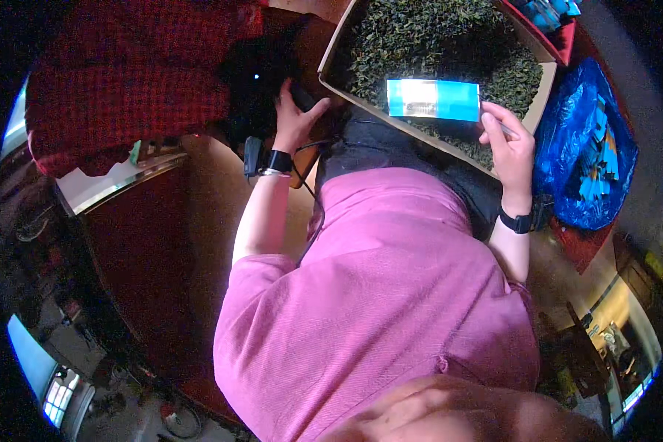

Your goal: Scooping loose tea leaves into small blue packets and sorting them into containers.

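My right hand (pixel 511 143) pinches the right end of a small blue and silver packet (pixel 453 100) between thumb and fingers. The packet is held flat above an open cardboard box (pixel 406 128) filled with dark green dried leaves, probably loose tea (pixel 428 33). My left hand (pixel 298 121) reaches to a dark object with a small light (pixel 256 76), its thumb spread from the fingers. Shadow hides what the left fingers touch, and whether they grip it. Both wrists wear black straps, and a dark device (pixel 254 157) sits on the left one.
Right of the box lies a blue plastic bag (pixel 591 149) holding several blue packets (pixel 602 154). A red container (pixel 566 44) with more packets stands at the upper right. Red checked cloth (pixel 143 83) covers the upper left. A black cable (pixel 317 207) runs beside my left forearm.
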Action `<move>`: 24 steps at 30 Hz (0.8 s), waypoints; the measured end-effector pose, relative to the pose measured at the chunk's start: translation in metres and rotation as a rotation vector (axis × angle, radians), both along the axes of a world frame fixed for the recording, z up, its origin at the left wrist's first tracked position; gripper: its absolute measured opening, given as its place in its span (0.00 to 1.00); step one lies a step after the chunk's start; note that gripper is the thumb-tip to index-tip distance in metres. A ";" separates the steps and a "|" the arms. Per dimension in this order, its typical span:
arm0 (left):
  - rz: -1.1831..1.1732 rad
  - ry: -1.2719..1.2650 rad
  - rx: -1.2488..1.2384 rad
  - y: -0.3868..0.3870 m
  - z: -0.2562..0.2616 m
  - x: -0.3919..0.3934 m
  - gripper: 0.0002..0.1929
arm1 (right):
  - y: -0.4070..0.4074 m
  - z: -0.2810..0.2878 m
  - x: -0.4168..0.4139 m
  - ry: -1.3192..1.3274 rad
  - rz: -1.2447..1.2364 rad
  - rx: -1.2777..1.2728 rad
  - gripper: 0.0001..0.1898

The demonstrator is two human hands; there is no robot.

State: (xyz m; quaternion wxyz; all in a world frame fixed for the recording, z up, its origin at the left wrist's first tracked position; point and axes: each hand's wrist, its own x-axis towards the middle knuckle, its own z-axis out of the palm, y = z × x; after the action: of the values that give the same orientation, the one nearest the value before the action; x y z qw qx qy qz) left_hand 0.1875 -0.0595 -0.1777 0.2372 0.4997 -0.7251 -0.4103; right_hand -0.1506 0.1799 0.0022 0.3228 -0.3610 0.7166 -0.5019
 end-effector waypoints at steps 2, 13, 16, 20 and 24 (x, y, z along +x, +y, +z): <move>0.024 0.001 0.015 -0.002 -0.007 0.002 0.62 | 0.000 0.000 0.000 -0.014 0.004 0.004 0.15; -0.086 -0.066 -0.008 0.003 0.016 0.014 0.53 | 0.002 -0.003 0.000 0.001 -0.004 0.003 0.15; -0.068 0.025 0.066 0.007 0.028 0.024 0.51 | 0.003 -0.003 -0.001 0.003 0.004 0.011 0.15; -0.062 0.118 0.107 0.015 0.041 0.026 0.50 | 0.003 -0.003 -0.001 0.004 0.011 -0.007 0.15; -0.079 0.132 0.071 0.013 0.030 0.036 0.50 | 0.002 -0.003 -0.001 -0.001 0.023 -0.022 0.15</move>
State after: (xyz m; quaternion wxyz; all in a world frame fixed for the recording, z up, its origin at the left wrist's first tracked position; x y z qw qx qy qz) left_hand 0.2234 -0.0467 -0.1472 0.2503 0.4505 -0.7119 -0.4771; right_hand -0.1514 0.1816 -0.0006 0.3251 -0.3726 0.7067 -0.5061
